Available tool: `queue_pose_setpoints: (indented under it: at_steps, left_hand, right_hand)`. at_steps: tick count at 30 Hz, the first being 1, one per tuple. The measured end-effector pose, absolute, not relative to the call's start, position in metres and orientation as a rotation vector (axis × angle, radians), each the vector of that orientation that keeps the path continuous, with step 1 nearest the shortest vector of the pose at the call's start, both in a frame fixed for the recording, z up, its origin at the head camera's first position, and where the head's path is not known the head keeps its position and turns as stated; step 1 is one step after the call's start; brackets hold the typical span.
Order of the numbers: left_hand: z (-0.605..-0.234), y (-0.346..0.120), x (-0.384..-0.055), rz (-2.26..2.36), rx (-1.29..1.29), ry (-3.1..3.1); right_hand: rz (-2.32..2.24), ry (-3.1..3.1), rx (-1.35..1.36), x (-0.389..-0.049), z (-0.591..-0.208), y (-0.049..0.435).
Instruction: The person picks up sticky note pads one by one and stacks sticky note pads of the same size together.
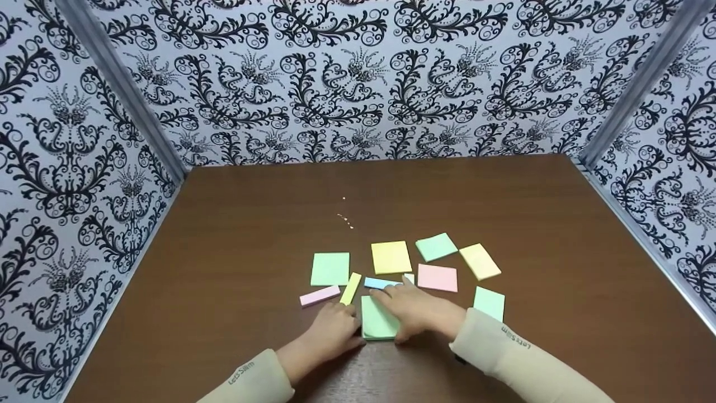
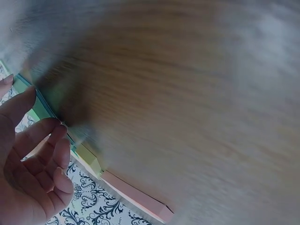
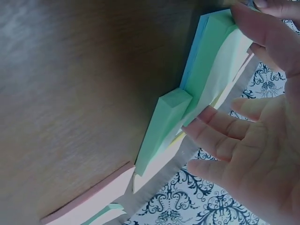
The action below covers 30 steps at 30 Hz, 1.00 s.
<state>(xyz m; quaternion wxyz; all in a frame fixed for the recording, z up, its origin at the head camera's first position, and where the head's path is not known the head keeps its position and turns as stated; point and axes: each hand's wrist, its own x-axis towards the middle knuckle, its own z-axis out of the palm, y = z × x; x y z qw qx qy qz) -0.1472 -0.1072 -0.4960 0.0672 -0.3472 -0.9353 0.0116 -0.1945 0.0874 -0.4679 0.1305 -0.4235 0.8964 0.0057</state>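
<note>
A square green sticky-note pad (image 1: pixel 378 320) lies on the table between both hands. My left hand (image 1: pixel 334 329) holds its left side, with the thumb by the near corner. In the left wrist view the left hand's (image 2: pixel 35 159) thumb and index tips meet the pad's edge, and the other fingers are bent. My right hand (image 1: pixel 415 307) spans the pad's right part, thumb at the near edge, fingers reaching over the top. The right wrist view shows a blue layer (image 3: pixel 193 51) under the green pad (image 3: pixel 211 49), beside the right hand (image 3: pixel 248 136).
Behind the hands lie a blue strip pad (image 1: pixel 382 283), a yellow strip (image 1: pixel 351 289) and a pink strip (image 1: pixel 320 295). Farther back are green (image 1: pixel 330 269), yellow (image 1: pixel 391 257) and pink (image 1: pixel 437 278) pads. Another green pad (image 1: pixel 489 304) lies beside the right forearm. Patterned walls enclose the brown table (image 1: pixel 251 224).
</note>
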Motion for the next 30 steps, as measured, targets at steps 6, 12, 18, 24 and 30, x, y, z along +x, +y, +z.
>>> queue_pose_setpoints:
  at_steps: [6,12,18,24,30]
  left_hand:
    - [-0.494,-0.1047,-0.1469,0.043,-1.034,-2.811]
    - [-0.4947,-0.1031,-0.1467,0.073,-1.012,-2.787]
    - [-0.4946,-0.1023,-0.1475,0.088,-1.024,-2.758]
    - [-0.4963,-0.1031,-0.1486,0.087,-1.036,-2.751]
    - [-0.4981,-0.1043,-0.1495,-0.02,-1.044,-2.762]
  right_hand:
    - [-0.067,2.604,-1.22,-0.1947,-0.466,0.0918]
    - [-0.07,2.617,-1.224,-0.1953,-0.4678,0.0938]
    - [-0.068,2.659,-1.312,-0.1951,-0.4708,0.0951]
    - [-0.016,2.668,-1.305,-0.1964,-0.4726,0.0933]
    - [0.013,2.665,-1.313,-0.1968,-0.475,0.0918]
